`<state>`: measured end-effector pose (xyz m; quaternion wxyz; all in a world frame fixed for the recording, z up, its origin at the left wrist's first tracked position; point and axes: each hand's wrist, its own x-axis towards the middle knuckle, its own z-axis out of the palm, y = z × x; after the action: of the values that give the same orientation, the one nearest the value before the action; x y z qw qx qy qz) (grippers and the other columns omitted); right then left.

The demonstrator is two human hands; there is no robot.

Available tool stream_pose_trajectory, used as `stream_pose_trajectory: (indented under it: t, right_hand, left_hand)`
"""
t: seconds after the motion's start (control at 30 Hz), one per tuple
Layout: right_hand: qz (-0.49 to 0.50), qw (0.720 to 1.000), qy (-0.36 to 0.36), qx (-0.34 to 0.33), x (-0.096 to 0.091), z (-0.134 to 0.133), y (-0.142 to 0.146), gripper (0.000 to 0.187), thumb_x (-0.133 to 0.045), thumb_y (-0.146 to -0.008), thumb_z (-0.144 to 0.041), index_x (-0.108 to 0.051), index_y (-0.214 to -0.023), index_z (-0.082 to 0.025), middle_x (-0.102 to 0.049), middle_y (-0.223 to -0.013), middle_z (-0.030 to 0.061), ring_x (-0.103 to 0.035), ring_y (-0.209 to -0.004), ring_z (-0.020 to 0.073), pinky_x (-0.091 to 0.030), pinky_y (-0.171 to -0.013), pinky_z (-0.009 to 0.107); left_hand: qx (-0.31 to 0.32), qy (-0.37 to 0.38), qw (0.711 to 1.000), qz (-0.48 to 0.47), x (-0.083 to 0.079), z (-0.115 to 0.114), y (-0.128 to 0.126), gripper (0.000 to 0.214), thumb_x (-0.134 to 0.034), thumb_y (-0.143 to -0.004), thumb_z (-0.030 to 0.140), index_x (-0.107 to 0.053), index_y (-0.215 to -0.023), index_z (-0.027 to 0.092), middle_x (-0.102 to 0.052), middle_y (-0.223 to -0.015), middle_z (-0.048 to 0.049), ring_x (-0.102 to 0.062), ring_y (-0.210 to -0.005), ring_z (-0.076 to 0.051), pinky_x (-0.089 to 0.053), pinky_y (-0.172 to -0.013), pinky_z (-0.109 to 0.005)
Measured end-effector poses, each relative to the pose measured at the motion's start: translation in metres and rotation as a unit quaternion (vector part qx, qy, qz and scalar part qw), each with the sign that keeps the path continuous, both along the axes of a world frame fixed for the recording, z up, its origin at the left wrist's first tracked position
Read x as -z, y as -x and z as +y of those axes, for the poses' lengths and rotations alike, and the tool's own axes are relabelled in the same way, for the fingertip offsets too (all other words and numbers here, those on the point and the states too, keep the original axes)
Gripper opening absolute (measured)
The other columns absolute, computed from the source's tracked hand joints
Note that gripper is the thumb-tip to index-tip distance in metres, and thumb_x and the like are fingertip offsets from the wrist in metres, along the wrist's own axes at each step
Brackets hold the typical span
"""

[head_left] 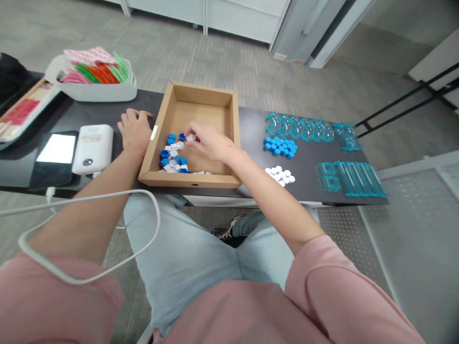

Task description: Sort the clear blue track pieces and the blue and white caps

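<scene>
head view: one open cardboard box sits on one dark table, its near wall parallel to the table's near edge. the right hand is inside the box; thumb and fingertips pinch one white piece above the near left part of the floor. one dark blue piece lies just beside those fingertips. the left hand rests on the table along the box's left wall — fingers slightly spread, gripping nothing.

a cluster of blue and white pieces fills the box's near left corner; the pieces overlap, so an exact count cannot be read.

right of the box, two groups lie on the table: one blue pile, over a dozen pieces, and one white pile, about a dozen, nearer the near edge. along the far edge: one row of about six curved teal parts and one teal bundle. at the near right corner: two square teal parts beside about five teal bars.

left of the box: one white basket at the far edge, one white power bank and one phone — both by the near edge.
</scene>
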<state>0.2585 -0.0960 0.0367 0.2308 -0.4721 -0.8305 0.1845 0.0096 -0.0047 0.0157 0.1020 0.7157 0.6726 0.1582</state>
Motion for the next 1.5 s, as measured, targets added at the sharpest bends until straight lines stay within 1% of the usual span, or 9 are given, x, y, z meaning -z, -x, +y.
stream_pose_trajectory:
  t: [0.1,0.23,0.37,0.47,0.63,0.83,1.1,1.3,1.5]
  right_hand:
    - [0.067,0.995,-0.057,0.04,-0.022,-0.027,-0.036,0.032,-0.057,-0.122,-0.047,-0.07,-0.134,-0.021,-0.081,-0.118,0.0063,-0.073,-0.108,0.0214,-0.056,-0.102,0.036]
    - [0.153,0.968,-0.104,0.167,-0.036,-0.099,-0.118,0.056,-0.041,-0.123,-0.068,-0.073,-0.144,-0.026,-0.08,-0.111,0.0046,-0.073,-0.096,0.0196,-0.06,-0.094,0.036]
    - [0.173,0.929,-0.115,0.308,-0.016,-0.173,-0.197,0.056,-0.047,-0.119,-0.075,-0.073,-0.14,-0.031,-0.075,-0.098,0.003,-0.071,-0.083,0.022,-0.06,-0.083,0.039]
    - [0.157,0.901,-0.092,0.393,0.009,-0.21,-0.229,0.054,-0.046,-0.117,-0.077,-0.069,-0.128,-0.029,-0.071,-0.085,0.0006,-0.068,-0.077,0.0222,-0.056,-0.079,0.037]
    - [0.019,0.878,-0.007,0.478,0.038,-0.229,-0.239,0.044,-0.053,-0.114,-0.069,-0.067,-0.106,-0.028,-0.073,-0.078,0.0039,-0.069,-0.076,0.0265,-0.046,-0.074,0.035]
    - [-0.027,0.861,0.024,0.507,0.057,-0.226,-0.238,0.043,-0.046,-0.117,-0.059,-0.075,-0.115,-0.027,-0.084,-0.094,0.0111,-0.078,-0.092,0.0338,-0.049,-0.078,0.037]
    - [-0.001,0.913,0.007,0.408,0.06,-0.231,-0.24,0.044,-0.04,-0.119,-0.052,-0.077,-0.122,-0.027,-0.086,-0.121,0.0145,-0.079,-0.113,0.0348,-0.057,-0.099,0.043]
    - [0.016,0.924,0.014,0.383,0.057,-0.234,-0.24,0.043,-0.042,-0.119,-0.049,-0.075,-0.133,-0.026,-0.084,-0.102,0.0105,-0.077,-0.096,0.0323,-0.056,-0.095,0.043]
    - [0.043,0.92,-0.001,0.389,0.059,-0.235,-0.242,0.04,-0.047,-0.116,-0.048,-0.073,-0.136,-0.026,-0.079,-0.092,0.007,-0.074,-0.089,0.0295,-0.055,-0.089,0.042]
  left_hand:
    - [-0.024,-0.016,0.999,0.024,0.0,0.001,-0.004,0.059,-0.037,-0.111,0.029,-0.07,-0.158,0.016,-0.054,-0.17,-0.0269,-0.046,-0.157,-0.045,-0.038,-0.131,-0.064]
    - [-0.033,-0.02,0.999,0.036,-0.001,0.0,-0.008,0.063,-0.035,-0.107,0.027,-0.07,-0.158,0.014,-0.054,-0.17,-0.027,-0.048,-0.158,-0.047,-0.04,-0.133,-0.066]
    - [-0.045,-0.025,0.998,0.04,-0.004,-0.004,-0.012,0.066,-0.031,-0.104,0.021,-0.071,-0.156,0.012,-0.055,-0.168,-0.0272,-0.048,-0.16,-0.046,-0.038,-0.135,-0.067]
    - [-0.058,-0.028,0.997,0.04,-0.005,-0.004,-0.015,0.066,-0.03,-0.101,0.015,-0.071,-0.153,0.011,-0.056,-0.167,-0.0271,-0.049,-0.161,-0.044,-0.037,-0.136,-0.066]
    - [-0.07,-0.031,0.995,0.06,-0.001,0.002,-0.012,0.065,-0.032,-0.1,0.016,-0.072,-0.152,0.014,-0.058,-0.168,-0.0254,-0.051,-0.16,-0.044,-0.04,-0.136,-0.065]
    - [-0.079,-0.023,0.994,0.074,0.0,0.011,-0.009,0.071,-0.03,-0.1,0.024,-0.07,-0.156,0.008,-0.055,-0.17,-0.0307,-0.05,-0.161,-0.046,-0.042,-0.134,-0.07]
    - [-0.086,-0.019,0.993,0.08,-0.002,0.01,-0.011,0.074,-0.031,-0.1,0.029,-0.069,-0.158,0.005,-0.053,-0.172,-0.0326,-0.048,-0.164,-0.047,-0.039,-0.136,-0.071]
    - [-0.09,0.005,0.992,0.083,-0.009,0.004,-0.019,0.079,-0.029,-0.099,0.029,-0.063,-0.163,-0.002,-0.047,-0.175,-0.0345,-0.044,-0.167,-0.05,-0.037,-0.138,-0.068]
    - [-0.07,0.0,0.996,0.062,-0.014,-0.005,-0.018,0.073,-0.031,-0.1,0.027,-0.067,-0.159,0.003,-0.05,-0.172,-0.0315,-0.045,-0.163,-0.048,-0.037,-0.135,-0.066]
